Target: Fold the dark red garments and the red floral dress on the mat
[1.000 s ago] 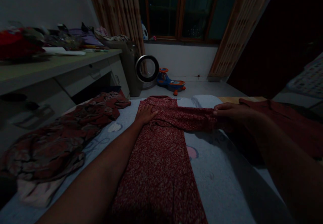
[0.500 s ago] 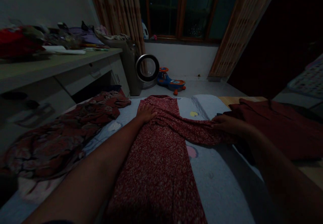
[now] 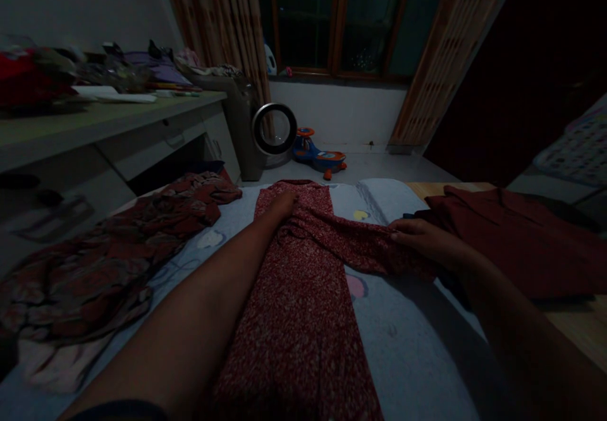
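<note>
A long red dress [image 3: 303, 307] with a pale speckled pattern lies lengthwise on a light blue cloth [image 3: 408, 345], its collar end away from me. One sleeve stretches out to the right across the cloth. My left hand [image 3: 285, 203] is closed at the upper part of the dress, its fingers curled into the fabric near the shoulder, partly hidden by the back of the hand. Out at the sleeve, my right hand [image 3: 411, 232] pinches the upper edge between thumb and fingers, and the sleeve's end hangs below it.
A crumpled floral garment [image 3: 114, 244] lies at the left, and folded dark red clothing [image 3: 512, 237] at the right. Beyond are a cluttered counter [image 3: 118, 114], a washing machine with its round door [image 3: 275, 129] swung out, and a blue-and-orange ride-on toy [image 3: 320, 155].
My left hand, flat with fingers spread before, has curled closed on the fabric and shifted slightly right. My right hand still grips the sleeve, drawn slightly left.
</note>
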### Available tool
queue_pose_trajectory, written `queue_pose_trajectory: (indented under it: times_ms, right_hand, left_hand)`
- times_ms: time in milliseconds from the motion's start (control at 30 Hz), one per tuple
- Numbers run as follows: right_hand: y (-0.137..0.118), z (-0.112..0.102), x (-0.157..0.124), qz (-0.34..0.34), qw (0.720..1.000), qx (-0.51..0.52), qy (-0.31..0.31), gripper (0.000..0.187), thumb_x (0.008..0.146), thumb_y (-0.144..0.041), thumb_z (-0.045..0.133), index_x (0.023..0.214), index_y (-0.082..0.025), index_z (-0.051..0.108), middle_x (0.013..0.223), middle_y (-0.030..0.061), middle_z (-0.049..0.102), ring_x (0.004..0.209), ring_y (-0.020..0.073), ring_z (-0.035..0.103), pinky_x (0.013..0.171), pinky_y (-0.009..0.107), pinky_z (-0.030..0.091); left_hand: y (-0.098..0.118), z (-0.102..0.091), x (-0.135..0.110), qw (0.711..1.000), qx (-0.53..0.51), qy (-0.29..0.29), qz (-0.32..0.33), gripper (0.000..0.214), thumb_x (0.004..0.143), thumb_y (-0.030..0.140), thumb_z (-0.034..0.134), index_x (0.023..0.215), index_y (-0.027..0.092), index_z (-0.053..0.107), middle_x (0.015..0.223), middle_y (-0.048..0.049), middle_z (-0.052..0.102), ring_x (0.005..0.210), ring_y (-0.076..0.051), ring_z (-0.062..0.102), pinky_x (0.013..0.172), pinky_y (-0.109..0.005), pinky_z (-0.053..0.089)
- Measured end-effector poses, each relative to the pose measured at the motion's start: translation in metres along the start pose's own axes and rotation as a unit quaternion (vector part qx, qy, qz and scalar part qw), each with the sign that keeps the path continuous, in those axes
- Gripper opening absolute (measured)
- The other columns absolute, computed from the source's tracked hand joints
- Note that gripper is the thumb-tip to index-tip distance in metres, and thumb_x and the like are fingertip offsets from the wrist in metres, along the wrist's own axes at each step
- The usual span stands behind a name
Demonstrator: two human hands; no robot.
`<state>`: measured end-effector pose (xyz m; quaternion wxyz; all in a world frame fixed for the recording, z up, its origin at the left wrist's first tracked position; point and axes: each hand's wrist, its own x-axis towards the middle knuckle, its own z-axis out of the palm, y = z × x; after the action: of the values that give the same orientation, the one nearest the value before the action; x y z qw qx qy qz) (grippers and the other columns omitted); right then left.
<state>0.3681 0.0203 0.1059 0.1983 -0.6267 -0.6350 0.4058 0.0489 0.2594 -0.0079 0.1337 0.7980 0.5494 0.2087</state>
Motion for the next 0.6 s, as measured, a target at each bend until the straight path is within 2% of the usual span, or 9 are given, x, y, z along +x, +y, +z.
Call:
queue_pose_trajectory:
  times_ms: [167, 333, 433, 600]
  right_hand:
    - [-0.005, 0.002, -0.003, 0.0, 1.0, -0.017, 0.021, 0.043, 0.079, -0.06, 0.057, 0.086, -0.018, 0.066, 0.077, 0.0019, 0.06, 0.065, 0.0138, 0.052, 0.057, 0.024, 0.043]
    - [0.007, 0.006, -0.003, -0.014, 0.999, -0.02, 0.035, 0.034, 0.076, -0.054, 0.059, 0.078, -0.019, 0.061, 0.072, 0.0008, 0.056, 0.06, 0.0124, 0.049, 0.052, 0.023, 0.04]
    - [0.013, 0.007, -0.004, -0.008, 0.997, -0.013, 0.081, 0.032, 0.078, -0.052, 0.057, 0.078, -0.02, 0.06, 0.072, 0.0009, 0.057, 0.059, 0.0122, 0.049, 0.052, 0.022, 0.04]
    - [0.018, 0.007, 0.0, 0.027, 0.988, -0.003, 0.154, 0.035, 0.079, -0.053, 0.059, 0.09, -0.02, 0.062, 0.079, 0.003, 0.063, 0.063, 0.0148, 0.056, 0.053, 0.024, 0.041]
  left_hand:
    - [0.003, 0.002, 0.007, 0.999, 0.045, -0.018, -0.002, 0.025, 0.08, 0.014, 0.056, 0.094, 0.019, 0.076, 0.105, -0.0132, 0.074, 0.097, -0.026, 0.067, 0.087, -0.032, 0.047]
    - [0.011, -0.005, 0.001, 0.997, 0.069, 0.025, -0.015, 0.028, 0.081, 0.014, 0.053, 0.099, 0.017, 0.074, 0.11, -0.0113, 0.072, 0.104, -0.024, 0.064, 0.092, -0.031, 0.047]
    - [0.016, -0.014, -0.002, 0.995, 0.069, 0.067, -0.031, 0.032, 0.083, 0.016, 0.049, 0.104, 0.018, 0.073, 0.114, -0.0103, 0.071, 0.107, -0.023, 0.063, 0.093, -0.031, 0.047]
    - [0.025, -0.016, 0.001, 0.992, 0.055, 0.095, -0.069, 0.028, 0.081, 0.019, 0.052, 0.099, 0.019, 0.073, 0.104, -0.0102, 0.074, 0.095, -0.023, 0.067, 0.083, -0.029, 0.048]
